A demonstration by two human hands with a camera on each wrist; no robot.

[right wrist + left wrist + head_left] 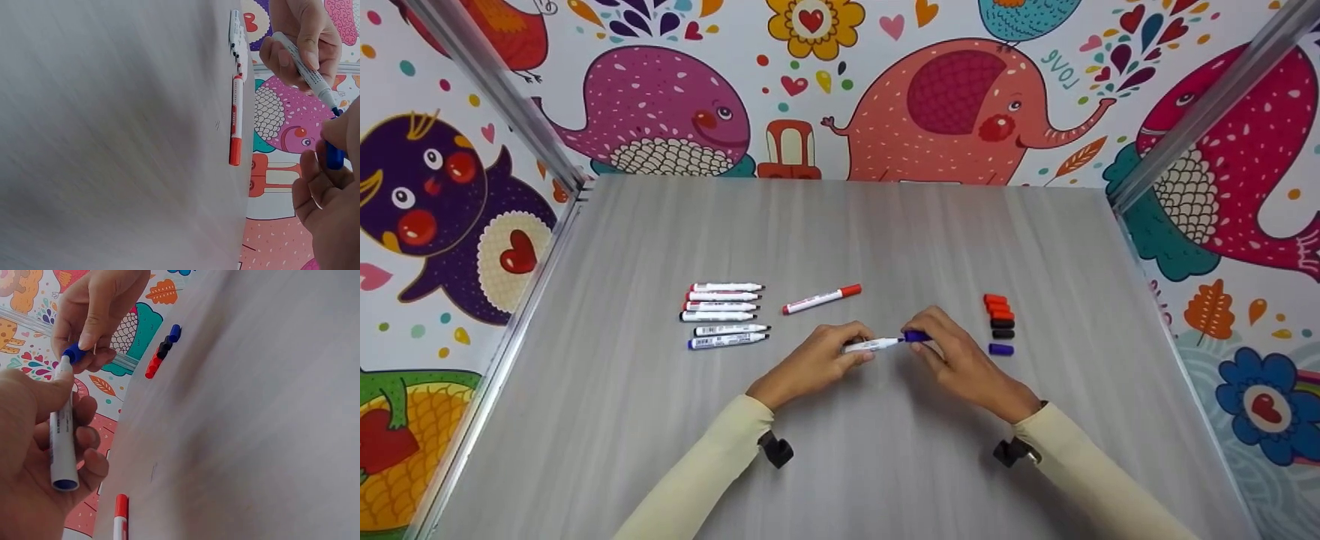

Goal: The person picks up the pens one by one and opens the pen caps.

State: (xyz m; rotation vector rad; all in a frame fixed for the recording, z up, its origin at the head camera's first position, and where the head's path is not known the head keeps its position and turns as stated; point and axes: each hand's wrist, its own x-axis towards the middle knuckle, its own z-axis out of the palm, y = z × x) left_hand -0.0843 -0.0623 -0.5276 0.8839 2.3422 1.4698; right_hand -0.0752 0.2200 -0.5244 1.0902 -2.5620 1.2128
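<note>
My left hand [819, 358] grips a white marker [873, 345] with a blue end, its tip pointing right. In the right hand [960, 367], a blue cap [916, 336] is pinched between thumb and fingers. The bare blue tip sits right at the cap's mouth, as the right wrist view shows on the marker [306, 67] and cap [334, 156]. Whether tip and cap touch I cannot tell. Beyond the hands lies a capped red marker [821, 299], slanted on the table.
To the left, several uncapped markers [726, 306] lie in a stacked row, tips pointing right. On the right, a column of loose caps holds several red caps [997, 306], black caps [1003, 328] and one blue cap [1001, 349]. The grey table [840, 232] meets a patterned wall behind.
</note>
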